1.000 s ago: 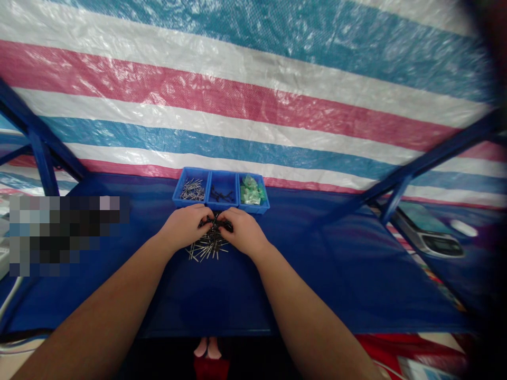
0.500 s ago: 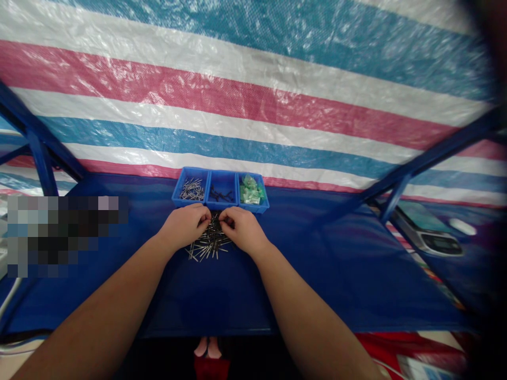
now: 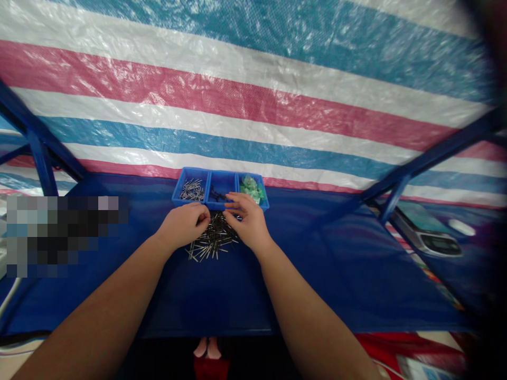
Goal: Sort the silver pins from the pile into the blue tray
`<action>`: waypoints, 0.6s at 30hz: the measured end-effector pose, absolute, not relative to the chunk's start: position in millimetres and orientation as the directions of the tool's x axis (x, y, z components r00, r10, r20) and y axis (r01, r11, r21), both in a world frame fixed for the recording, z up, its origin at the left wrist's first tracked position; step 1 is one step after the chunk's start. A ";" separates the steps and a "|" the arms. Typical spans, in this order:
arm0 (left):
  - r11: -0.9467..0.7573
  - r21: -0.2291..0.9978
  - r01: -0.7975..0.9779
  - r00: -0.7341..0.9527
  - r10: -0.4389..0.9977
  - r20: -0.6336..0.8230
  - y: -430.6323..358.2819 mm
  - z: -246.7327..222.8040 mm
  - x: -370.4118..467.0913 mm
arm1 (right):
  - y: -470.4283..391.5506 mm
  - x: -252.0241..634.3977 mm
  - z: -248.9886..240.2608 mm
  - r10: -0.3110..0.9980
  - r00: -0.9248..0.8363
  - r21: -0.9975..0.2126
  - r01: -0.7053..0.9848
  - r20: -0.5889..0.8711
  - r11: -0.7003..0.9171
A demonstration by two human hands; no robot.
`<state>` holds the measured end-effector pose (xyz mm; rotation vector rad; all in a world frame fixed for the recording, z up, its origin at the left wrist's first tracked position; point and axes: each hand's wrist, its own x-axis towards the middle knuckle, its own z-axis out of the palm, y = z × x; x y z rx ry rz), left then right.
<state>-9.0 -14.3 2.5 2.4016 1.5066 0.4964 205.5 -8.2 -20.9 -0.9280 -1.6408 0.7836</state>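
A loose pile of thin metal pins [image 3: 212, 245], some silvery and some dark, lies on the blue table between my hands. At the pile's left edge my left hand [image 3: 186, 224] has its fingers curled into a pinch; what they hold, if anything, is too small to make out. Over the pile's right side, my right hand [image 3: 247, 221] has its fingers apart and nothing visible in them. Just behind stands a blue divided tray [image 3: 178, 202]. Silvery pins [image 3: 192, 190] fill its left compartment, dark pieces [image 3: 217, 195] lie in the middle one, and green plastic packets [image 3: 253, 186] in the right one.
The blue tabletop [image 3: 325, 274] runs to a striped plastic sheet [image 3: 237, 105] at the back. Blue metal frame bars [image 3: 431, 155] rise at both sides. A digital scale [image 3: 438, 243] is at the far right, with a white oval object [image 3: 461, 227] beside it. The far left is pixelated.
My right hand has moved slightly right and up from the pile, its pinched fingers now spread. More of the pins shows. My left hand has barely moved.
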 end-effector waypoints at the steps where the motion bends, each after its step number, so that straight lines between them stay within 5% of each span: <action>1: -0.427 0.406 0.808 0.399 0.904 0.156 -13.9 2.6 -9.1 | -8.4 205.5 -20.2 0.870 -0.166 -0.849 0.197 0.464 0.491; 6: -0.457 0.531 0.714 0.402 0.888 0.223 -13.2 4.7 -6.6 | -12.4 206.9 -16.0 0.838 -0.299 -0.763 0.353 0.457 0.542; 10: -0.477 0.595 0.647 0.407 0.876 0.259 -14.7 6.2 -3.4 | -15.3 205.1 -15.6 0.869 -0.319 -0.834 0.290 0.378 0.469; 18: -0.442 0.443 0.780 0.415 0.895 0.164 -13.5 3.3 -9.7 | -6.9 202.5 -24.4 0.935 -0.174 -0.930 0.150 0.309 0.335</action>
